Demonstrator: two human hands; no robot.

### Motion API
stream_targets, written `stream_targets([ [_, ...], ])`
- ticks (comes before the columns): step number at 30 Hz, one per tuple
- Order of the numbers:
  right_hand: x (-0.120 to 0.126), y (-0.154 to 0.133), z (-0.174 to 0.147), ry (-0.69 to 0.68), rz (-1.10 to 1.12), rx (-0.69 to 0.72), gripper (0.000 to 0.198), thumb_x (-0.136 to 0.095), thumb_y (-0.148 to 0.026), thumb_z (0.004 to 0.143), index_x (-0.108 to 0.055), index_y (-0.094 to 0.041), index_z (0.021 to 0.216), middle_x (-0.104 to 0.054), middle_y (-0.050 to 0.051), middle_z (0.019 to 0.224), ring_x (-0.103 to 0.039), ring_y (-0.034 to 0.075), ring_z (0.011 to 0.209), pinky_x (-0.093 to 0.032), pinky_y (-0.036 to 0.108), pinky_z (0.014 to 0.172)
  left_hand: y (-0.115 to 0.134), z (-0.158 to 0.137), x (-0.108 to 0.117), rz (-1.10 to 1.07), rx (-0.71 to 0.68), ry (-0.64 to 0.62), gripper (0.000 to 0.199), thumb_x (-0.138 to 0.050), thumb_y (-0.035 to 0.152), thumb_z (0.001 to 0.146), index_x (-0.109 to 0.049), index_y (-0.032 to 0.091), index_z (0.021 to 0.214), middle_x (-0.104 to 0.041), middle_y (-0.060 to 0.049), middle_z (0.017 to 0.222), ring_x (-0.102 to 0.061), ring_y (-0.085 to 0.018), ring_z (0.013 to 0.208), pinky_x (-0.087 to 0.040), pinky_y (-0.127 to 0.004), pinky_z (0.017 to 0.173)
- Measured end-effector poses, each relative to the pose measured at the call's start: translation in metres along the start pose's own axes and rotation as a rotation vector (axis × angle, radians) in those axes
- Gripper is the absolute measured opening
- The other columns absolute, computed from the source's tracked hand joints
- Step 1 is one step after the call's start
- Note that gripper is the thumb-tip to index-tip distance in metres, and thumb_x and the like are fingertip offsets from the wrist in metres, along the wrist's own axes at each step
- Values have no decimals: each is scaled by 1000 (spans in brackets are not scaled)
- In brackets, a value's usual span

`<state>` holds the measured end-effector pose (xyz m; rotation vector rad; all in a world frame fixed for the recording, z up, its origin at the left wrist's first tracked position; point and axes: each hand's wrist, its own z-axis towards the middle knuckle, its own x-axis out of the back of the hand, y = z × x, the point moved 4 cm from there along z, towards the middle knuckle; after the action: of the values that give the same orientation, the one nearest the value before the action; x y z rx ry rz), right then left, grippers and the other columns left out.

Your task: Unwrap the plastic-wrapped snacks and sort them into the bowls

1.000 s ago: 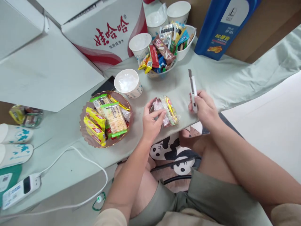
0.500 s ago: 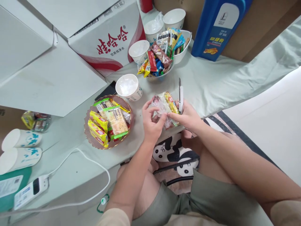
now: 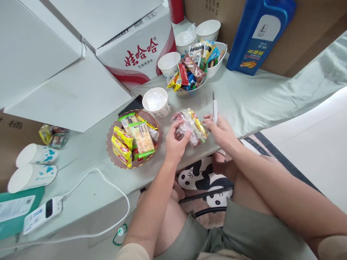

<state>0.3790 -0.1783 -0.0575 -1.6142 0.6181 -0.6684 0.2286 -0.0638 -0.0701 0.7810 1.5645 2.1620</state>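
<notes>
A clear plastic bag of wrapped snacks (image 3: 193, 124) lies on the cloth-covered table near its front edge. My left hand (image 3: 177, 141) grips the bag's left side, thumb and fingers closed on the plastic. To the right of the bag, my right hand (image 3: 221, 130) is closed around a white utility knife (image 3: 215, 108), its blade out and pointing away from me. A small gap shows between the right fingers and the bag. Left of the bag sits a pinkish scalloped plate (image 3: 110, 153) holding biscuit packets (image 3: 142, 137).
A paper cup (image 3: 159, 109) with plastic inside stands behind the bag. Farther back are a bowl of snacks (image 3: 189, 92), more cups and a blue jug (image 3: 260, 39). White boxes (image 3: 67, 101) flank the left. A white cable (image 3: 124, 196) runs from a power strip (image 3: 43, 215).
My right hand has let go of the bag and drawn slightly away to the right, still with the utility knife. My left hand stays on the bag. The view has shifted a little.
</notes>
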Motion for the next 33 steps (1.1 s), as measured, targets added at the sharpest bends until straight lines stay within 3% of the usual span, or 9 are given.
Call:
stream_targets([
  [3,12,-5,-3,24,96,1,32,-49,-53,90,-49,-25,75,-49,-1,66,-46,15,59,-40,28,53,-2,3,3,75,-6,68,38,-67,43,90,-59,23,121,-68,-8,122,-71,-18,103,-60,-29,86],
  [7,1,-2,-16,-235,264,-272,32,-53,-53,86,-51,-23,74,-39,-5,56,-29,9,42,-22,23,39,0,9,-3,96,-27,88,35,-68,43,90,-57,22,115,-67,-7,114,-70,-17,100,-58,-28,86],
  [10,-7,-4,-23,-327,258,-340,32,-55,-50,87,-54,-21,73,-40,-5,56,-31,7,41,-21,20,37,5,12,-11,79,-53,91,34,-70,44,88,-59,22,111,-68,-5,109,-70,-15,94,-58,-28,85],
  [17,-9,-7,-29,-396,88,-433,35,-59,-48,88,-55,-20,67,-42,-4,53,-33,7,38,-23,20,33,15,9,-17,86,-122,133,39,-71,51,87,-59,22,110,-67,-4,106,-68,-13,86,-56,-25,77],
  [24,16,-7,-50,-536,-155,-461,34,-55,-50,87,-55,-21,70,-40,-5,51,-34,8,40,-25,24,38,11,13,-10,-34,-69,221,39,-73,47,86,-53,25,112,-62,-3,110,-66,-14,95,-55,-26,84],
  [26,36,-12,-53,-470,-263,-378,33,-53,-50,87,-60,-20,77,-42,-4,53,-38,11,46,-30,25,44,9,13,-15,-100,-15,205,38,-73,42,86,-52,25,113,-62,-4,116,-67,-15,99,-56,-27,87],
  [30,77,-26,-34,-23,-637,-131,34,-48,-41,87,-66,-21,108,-59,4,74,-54,21,67,-42,32,61,7,9,-30,-152,162,79,48,-70,29,87,-45,26,128,-64,-8,128,-70,-17,105,-58,-32,93],
  [33,77,-24,-14,56,-925,2,47,-47,-28,85,-63,-18,128,-67,14,101,-62,31,91,-47,41,77,13,5,-31,-74,260,5,67,-71,27,86,-36,28,143,-68,-10,127,-73,-20,103,-59,-36,93],
])
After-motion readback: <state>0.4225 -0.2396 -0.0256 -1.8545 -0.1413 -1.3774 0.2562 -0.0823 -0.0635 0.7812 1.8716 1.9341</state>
